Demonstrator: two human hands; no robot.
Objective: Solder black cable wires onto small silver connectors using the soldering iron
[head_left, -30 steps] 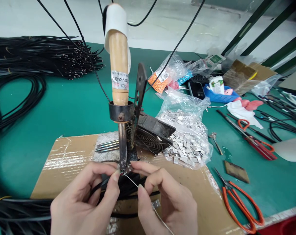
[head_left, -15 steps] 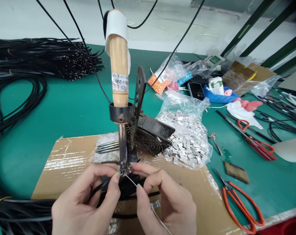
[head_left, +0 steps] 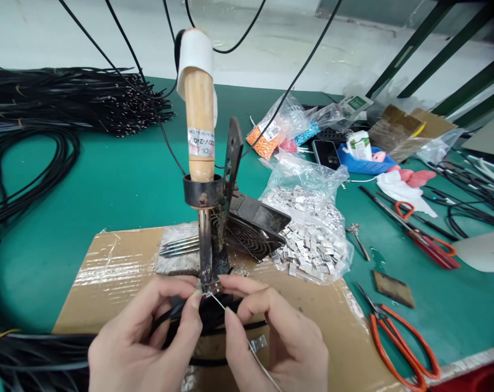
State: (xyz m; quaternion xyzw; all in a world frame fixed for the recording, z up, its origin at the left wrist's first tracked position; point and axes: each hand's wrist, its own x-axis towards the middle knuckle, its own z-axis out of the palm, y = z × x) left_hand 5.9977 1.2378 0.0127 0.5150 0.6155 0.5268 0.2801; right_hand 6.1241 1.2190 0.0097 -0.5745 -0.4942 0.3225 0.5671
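Held: my left hand [head_left: 144, 332] pinching black cable [head_left: 206, 316]; my right hand [head_left: 279, 343] pinching thin wire [head_left: 220, 306]. My hands sit close together under the soldering iron [head_left: 200, 147], barely shifted since a moment ago.

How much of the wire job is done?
Done: a big bundle of black wires seems finished, lying together. In hand: the left hand holds a black cable by the soldering iron, and the right hand pinches a thin silver wire. Left: the bag of metal tags holds plenty.
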